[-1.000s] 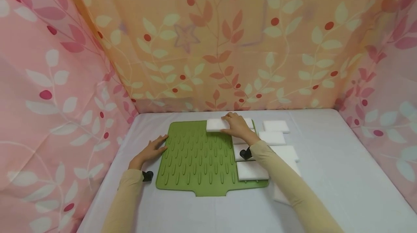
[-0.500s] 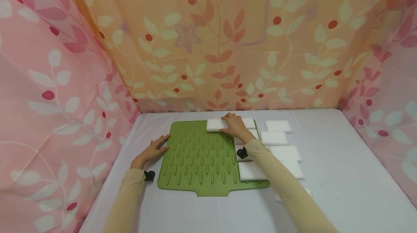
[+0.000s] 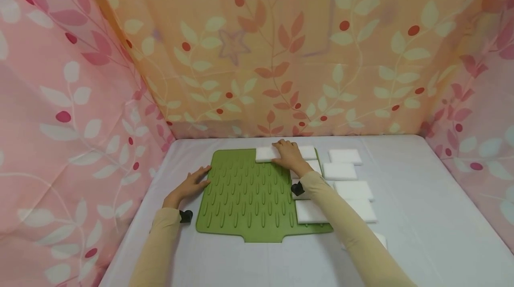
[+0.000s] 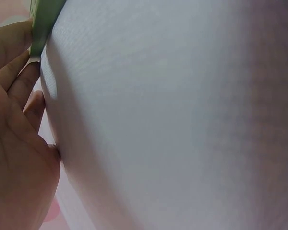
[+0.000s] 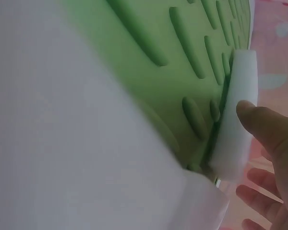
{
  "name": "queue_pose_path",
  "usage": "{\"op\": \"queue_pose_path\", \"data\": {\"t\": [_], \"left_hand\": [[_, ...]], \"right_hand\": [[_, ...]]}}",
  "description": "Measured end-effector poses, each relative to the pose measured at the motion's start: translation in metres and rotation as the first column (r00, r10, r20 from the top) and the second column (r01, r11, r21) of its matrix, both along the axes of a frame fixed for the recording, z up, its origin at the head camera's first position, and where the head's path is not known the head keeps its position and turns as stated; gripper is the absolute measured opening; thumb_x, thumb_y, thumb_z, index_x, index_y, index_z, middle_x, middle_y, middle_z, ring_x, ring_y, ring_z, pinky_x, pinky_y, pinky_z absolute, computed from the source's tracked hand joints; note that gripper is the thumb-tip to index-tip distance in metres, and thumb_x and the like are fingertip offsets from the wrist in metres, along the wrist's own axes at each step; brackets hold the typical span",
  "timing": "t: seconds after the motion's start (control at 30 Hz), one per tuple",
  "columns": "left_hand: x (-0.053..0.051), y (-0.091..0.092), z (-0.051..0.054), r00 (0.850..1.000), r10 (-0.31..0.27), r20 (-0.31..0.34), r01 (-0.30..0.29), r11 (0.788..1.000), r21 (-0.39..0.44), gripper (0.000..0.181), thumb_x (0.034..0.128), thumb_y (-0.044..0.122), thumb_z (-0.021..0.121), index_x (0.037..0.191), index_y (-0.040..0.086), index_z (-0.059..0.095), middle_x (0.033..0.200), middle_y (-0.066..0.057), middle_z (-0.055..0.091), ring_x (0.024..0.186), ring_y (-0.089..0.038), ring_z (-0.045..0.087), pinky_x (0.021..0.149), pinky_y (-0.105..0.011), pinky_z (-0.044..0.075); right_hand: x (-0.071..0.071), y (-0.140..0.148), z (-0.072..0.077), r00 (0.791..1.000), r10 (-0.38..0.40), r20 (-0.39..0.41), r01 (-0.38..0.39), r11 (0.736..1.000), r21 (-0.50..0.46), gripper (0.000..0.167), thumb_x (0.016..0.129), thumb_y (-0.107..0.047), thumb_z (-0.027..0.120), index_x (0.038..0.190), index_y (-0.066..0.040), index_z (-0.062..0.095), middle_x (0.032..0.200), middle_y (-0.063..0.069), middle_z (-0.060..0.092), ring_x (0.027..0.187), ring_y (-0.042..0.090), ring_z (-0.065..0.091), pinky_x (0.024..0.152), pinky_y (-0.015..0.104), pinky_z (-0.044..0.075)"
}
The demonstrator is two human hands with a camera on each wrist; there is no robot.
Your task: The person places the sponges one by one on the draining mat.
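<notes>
Right hand [image 3: 290, 155]: thumb on the near side of a white block [image 3: 265, 154], fingers over its far side, in a pinch. Left hand [image 3: 190, 186]: fingers spread, tips touching the left edge of the green mat [image 3: 241, 184]. Compared with one second ago, change is slight: the block keeps almost the same place at the mat's far edge, while the right forearm [image 3: 345, 229] has shifted a little leftward. Judged from this, the work is at fine placing rather than carrying. The block's long axis runs left to right, parallel to the far edge, one short end facing left; the other is hidden by the hand, so contact with the corner block [image 3: 308, 152] cannot be confirmed, nor whether it lies fully flat. Nearer the person, a column of blocks [image 3: 315, 212] lines the mat's right side. Loose blocks [image 3: 354, 190] lie farther right on the table [image 3: 421, 197].
</notes>
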State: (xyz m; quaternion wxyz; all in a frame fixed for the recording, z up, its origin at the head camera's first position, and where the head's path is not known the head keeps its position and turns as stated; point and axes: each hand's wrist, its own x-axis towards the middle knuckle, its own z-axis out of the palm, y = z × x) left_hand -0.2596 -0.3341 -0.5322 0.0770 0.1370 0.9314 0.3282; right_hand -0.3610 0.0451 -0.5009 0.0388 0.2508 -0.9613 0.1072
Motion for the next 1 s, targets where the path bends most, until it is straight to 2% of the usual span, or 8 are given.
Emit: {"op": "queue_pose_path", "data": {"t": [0.1,0.37,0.7,1.0], "left_hand": [[0.000,0.001,0.001,1.000,-0.001,-0.007,0.001,1.000,0.000,0.060,0.0948,0.026,0.053,0.146,0.006,0.028,0.150,-0.022,0.023,0.139,-0.042,0.013,0.107,-0.065,-0.006],[-0.001,0.000,-0.001,1.000,-0.003,-0.011,0.003,1.000,-0.009,0.060,0.0952,0.028,0.052,0.146,0.006,0.028,0.150,-0.022,0.023,0.139,-0.042,0.013,0.107,-0.064,-0.006],[0.000,-0.001,0.000,1.000,0.000,-0.006,0.000,1.000,-0.009,0.060,0.0950,0.026,0.052,0.146,0.005,0.027,0.150,-0.022,0.022,0.139,-0.042,0.013,0.108,-0.063,-0.007],[0.000,-0.001,0.000,1.000,-0.001,0.011,0.001,1.000,0.017,0.060,0.0948,0.027,0.053,0.146,0.007,0.028,0.150,-0.021,0.022,0.139,-0.042,0.012,0.107,-0.064,-0.008]], "right_hand": [[-0.001,0.002,0.002,1.000,0.001,0.030,-0.001,1.000,-0.010,0.067,0.082,-0.046,0.067,0.137,-0.014,0.047,0.132,0.011,0.048,0.120,0.031,0.046,0.100,0.051,0.035],[0.001,0.013,0.009,1.000,-0.004,0.016,0.004,0.999,0.038,0.064,0.084,-0.048,0.063,0.136,-0.015,0.047,0.133,0.010,0.048,0.119,0.029,0.047,0.098,0.049,0.037],[0.009,0.034,0.022,0.999,-0.007,0.031,0.009,0.998,-0.061,0.059,0.085,-0.043,0.064,0.134,-0.013,0.050,0.132,0.012,0.049,0.118,0.032,0.048,0.097,0.052,0.036],[0.009,0.063,0.024,1.000,-0.007,-0.023,0.003,0.988,-0.154,0.053,0.085,-0.036,0.066,0.129,-0.010,0.055,0.129,0.014,0.052,0.120,0.033,0.047,0.095,0.056,0.036]]}}
